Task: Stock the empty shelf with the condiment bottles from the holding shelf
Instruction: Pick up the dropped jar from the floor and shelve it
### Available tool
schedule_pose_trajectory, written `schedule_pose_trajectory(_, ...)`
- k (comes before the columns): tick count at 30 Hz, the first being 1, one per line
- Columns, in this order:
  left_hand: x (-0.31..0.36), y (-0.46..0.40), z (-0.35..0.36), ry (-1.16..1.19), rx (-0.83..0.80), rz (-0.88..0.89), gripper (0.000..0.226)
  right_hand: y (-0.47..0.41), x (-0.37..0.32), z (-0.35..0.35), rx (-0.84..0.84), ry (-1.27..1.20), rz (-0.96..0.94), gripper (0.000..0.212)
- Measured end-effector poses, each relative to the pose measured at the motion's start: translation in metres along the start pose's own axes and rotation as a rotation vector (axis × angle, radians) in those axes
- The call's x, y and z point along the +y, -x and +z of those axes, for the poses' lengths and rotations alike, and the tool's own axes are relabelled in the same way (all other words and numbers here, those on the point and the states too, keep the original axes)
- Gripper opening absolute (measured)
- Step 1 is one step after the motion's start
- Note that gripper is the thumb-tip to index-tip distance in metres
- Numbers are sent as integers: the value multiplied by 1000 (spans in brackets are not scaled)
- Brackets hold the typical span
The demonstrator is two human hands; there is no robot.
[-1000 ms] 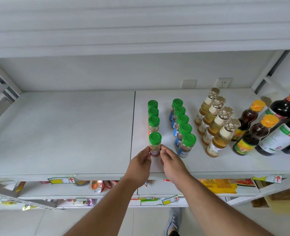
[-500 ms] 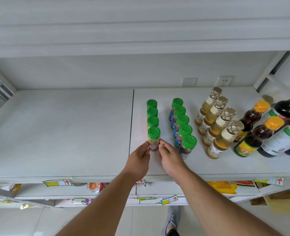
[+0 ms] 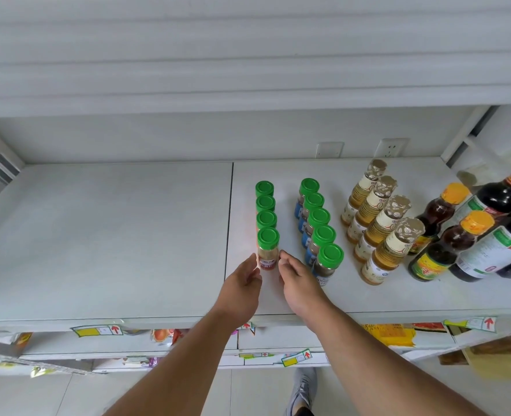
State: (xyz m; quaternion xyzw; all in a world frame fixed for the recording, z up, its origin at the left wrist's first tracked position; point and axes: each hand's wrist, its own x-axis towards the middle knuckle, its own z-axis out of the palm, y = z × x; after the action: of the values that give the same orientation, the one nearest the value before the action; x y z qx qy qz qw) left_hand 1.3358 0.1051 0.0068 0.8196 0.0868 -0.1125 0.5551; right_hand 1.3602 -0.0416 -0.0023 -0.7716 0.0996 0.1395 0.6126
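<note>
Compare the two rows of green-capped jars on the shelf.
The left row has four jars; the right row has five. The left row's front jar shows a red label, with both hands at its sides; the right row's jars show blue labels and stand untouched. Both rows run front to back, upright, with green caps.

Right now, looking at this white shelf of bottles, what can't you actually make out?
Head view only:
- Front green-capped spice jar: label print too small to read; left hand and right hand flank its base, contact unclear.
- Three jars behind it: bodies hidden by the caps in front.
- Dark sauce bottles: cut off by the right edge.
- Lower shelf goods: hidden under the shelf board.
</note>
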Motion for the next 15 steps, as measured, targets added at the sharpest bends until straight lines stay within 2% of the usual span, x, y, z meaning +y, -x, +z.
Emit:
schedule_pose_trajectory(4,2,14,-3,74,39,-59,53,16,1,-3,10,2,12,44)
schedule_pose_trajectory(9,5,38,-5,82,24,-8,57,47,5,-4,7,-21,35,44)
schedule_pose_trajectory(14,12,68,6,69,-41,40,52,90,18,-15,-25,-66,13,66)
schedule_pose_trajectory(15,13,75,10,65,-63,48,51,100,22,-20,-53,-80,25,57)
